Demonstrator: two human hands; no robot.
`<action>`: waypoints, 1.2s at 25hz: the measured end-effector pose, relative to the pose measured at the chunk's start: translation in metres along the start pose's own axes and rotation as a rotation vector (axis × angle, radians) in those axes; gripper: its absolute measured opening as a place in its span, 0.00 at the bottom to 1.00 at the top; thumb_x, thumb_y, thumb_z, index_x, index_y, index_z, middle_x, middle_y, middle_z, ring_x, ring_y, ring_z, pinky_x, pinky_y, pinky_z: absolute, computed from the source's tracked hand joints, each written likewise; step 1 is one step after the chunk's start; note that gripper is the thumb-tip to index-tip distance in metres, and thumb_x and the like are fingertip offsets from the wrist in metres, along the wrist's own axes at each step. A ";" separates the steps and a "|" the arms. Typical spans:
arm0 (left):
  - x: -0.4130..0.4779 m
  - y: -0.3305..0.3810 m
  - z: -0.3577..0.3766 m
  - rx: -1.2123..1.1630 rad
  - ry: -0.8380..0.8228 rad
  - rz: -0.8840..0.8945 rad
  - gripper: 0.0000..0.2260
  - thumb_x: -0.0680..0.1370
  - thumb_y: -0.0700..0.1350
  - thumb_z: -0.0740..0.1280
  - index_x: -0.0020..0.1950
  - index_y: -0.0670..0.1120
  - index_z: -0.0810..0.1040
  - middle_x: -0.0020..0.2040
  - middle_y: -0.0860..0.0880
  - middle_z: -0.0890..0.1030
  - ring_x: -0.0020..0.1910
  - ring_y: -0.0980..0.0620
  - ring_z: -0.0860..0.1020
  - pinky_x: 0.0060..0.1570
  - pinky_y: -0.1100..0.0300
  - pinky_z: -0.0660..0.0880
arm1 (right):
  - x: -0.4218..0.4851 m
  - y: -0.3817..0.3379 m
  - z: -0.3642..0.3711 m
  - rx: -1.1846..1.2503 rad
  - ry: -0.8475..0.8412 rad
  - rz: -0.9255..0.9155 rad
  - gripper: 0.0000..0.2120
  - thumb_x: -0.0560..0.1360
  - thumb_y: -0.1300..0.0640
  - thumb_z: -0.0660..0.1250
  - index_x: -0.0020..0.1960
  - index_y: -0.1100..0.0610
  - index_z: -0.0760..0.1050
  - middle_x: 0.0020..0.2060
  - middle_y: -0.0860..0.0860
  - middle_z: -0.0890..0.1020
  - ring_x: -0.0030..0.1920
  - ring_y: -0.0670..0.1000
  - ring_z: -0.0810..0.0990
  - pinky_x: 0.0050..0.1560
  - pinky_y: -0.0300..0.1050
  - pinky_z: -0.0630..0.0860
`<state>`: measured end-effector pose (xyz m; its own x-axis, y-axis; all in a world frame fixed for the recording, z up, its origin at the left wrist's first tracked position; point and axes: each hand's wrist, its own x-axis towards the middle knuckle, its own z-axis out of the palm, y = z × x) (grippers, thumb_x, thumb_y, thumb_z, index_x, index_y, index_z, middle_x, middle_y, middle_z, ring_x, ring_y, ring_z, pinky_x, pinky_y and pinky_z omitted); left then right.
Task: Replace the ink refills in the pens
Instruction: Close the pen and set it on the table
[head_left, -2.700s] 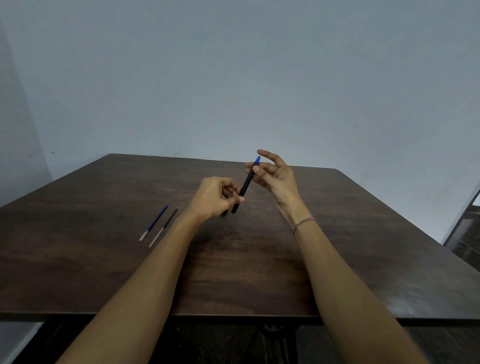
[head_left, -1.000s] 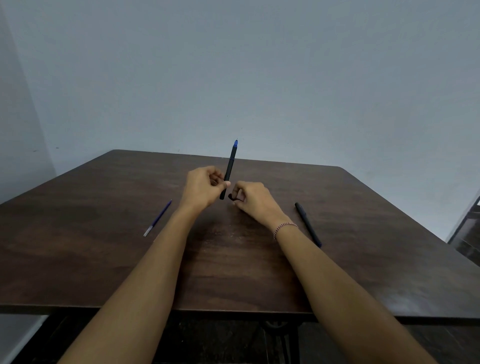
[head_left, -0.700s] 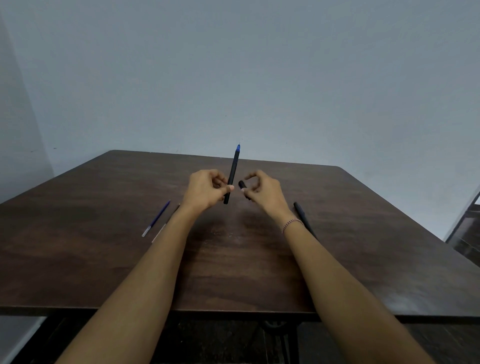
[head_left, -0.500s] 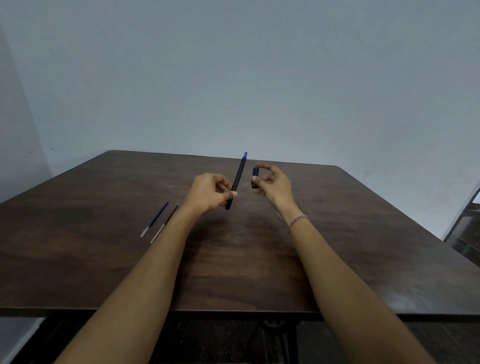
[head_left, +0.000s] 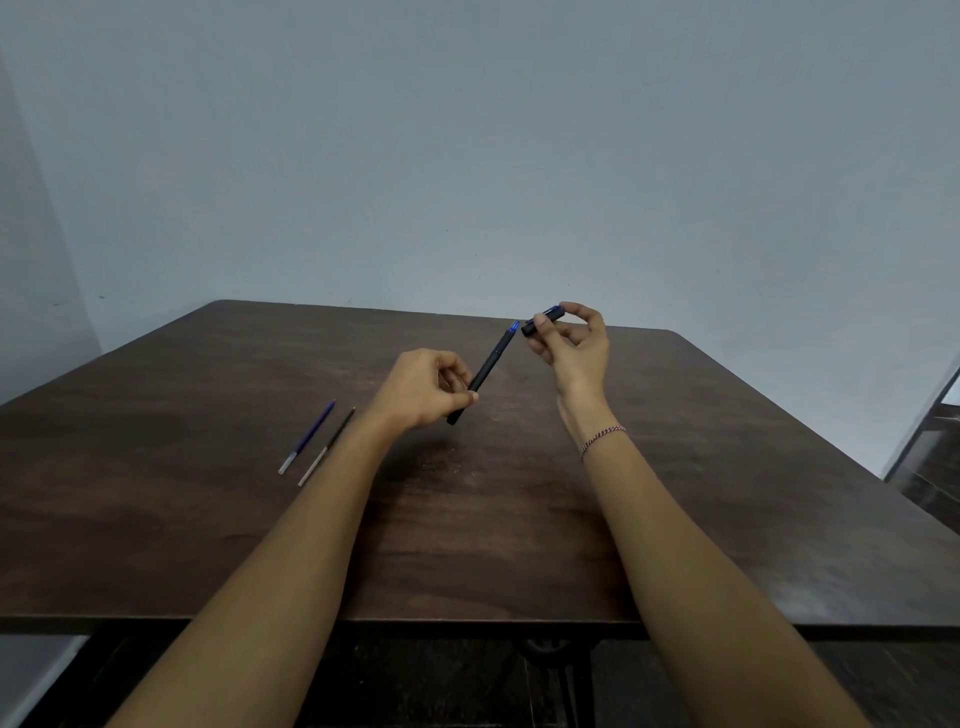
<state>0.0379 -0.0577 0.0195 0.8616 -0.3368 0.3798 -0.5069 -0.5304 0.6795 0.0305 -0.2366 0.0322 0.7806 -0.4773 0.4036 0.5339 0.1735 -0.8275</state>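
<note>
My left hand (head_left: 423, 387) pinches the lower end of a black pen (head_left: 488, 366) with a blue tip, tilted up and to the right above the table. My right hand (head_left: 574, 345) holds a short black pen cap (head_left: 543, 318) with a blue end between thumb and fingers. The cap's open end sits just right of the pen's blue tip, a small gap apart. Two loose refills lie on the table to the left: a blue refill (head_left: 309, 435) and a dark refill (head_left: 328, 446), side by side.
A dark wooden table (head_left: 208, 519) fills the lower view, with its near edge close to me. A plain grey wall stands behind it. Something dark stands at the far right edge (head_left: 930, 457). A second pen seen earlier is hidden behind my right arm.
My right hand picked the cap up off the table and raised it to the pen's tip. My left hand tilted the pen from near upright toward the right.
</note>
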 end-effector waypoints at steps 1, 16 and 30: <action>0.000 0.000 0.000 0.017 -0.003 0.010 0.05 0.70 0.40 0.74 0.41 0.46 0.79 0.32 0.53 0.79 0.31 0.60 0.76 0.35 0.72 0.74 | 0.001 -0.001 0.000 0.030 0.019 -0.013 0.14 0.74 0.66 0.69 0.55 0.59 0.68 0.38 0.57 0.80 0.36 0.45 0.84 0.40 0.36 0.80; 0.001 -0.002 -0.001 0.095 0.016 0.055 0.07 0.69 0.43 0.75 0.40 0.51 0.78 0.34 0.55 0.79 0.34 0.59 0.78 0.38 0.67 0.75 | 0.002 -0.001 0.000 -0.038 -0.060 -0.077 0.13 0.74 0.65 0.69 0.55 0.58 0.69 0.39 0.56 0.81 0.39 0.46 0.84 0.40 0.37 0.79; 0.002 -0.003 -0.001 0.109 0.058 0.071 0.08 0.68 0.43 0.75 0.39 0.51 0.77 0.33 0.55 0.79 0.33 0.57 0.78 0.39 0.61 0.77 | -0.003 0.007 0.004 -0.222 -0.190 -0.082 0.19 0.73 0.60 0.72 0.60 0.52 0.68 0.43 0.56 0.80 0.40 0.47 0.83 0.44 0.41 0.81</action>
<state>0.0411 -0.0559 0.0190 0.8220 -0.3328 0.4621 -0.5639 -0.5891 0.5788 0.0332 -0.2300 0.0270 0.7958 -0.3088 0.5210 0.5298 -0.0617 -0.8459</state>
